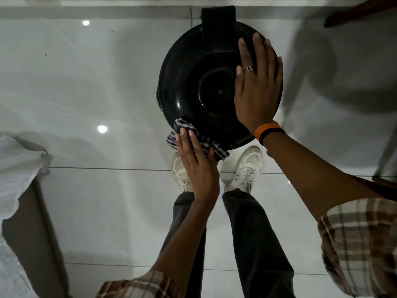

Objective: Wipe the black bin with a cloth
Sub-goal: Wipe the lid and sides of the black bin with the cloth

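Note:
The round black bin (pixel 193 87) stands on the tiled floor right in front of my feet, seen from straight above with its glossy lid and a hinge block at the far side. My right hand (pixel 257 82) lies flat on the right half of the lid, fingers spread and pointing away from me. My left hand (pixel 193 164) presses a blue-and-white striped cloth (pixel 212 147) against the bin's near left rim, fingers extended over the cloth. Part of the cloth hangs below the rim toward my shoes.
A glossy white tiled floor (pixel 96 82) surrounds the bin. A bed with white sheet (pixel 17 168) sits at the left edge. Dark wooden furniture (pixel 361 11) and a metal leg (pixel 386 151) stand at the right. My white shoes (pixel 247 171) touch the bin's base.

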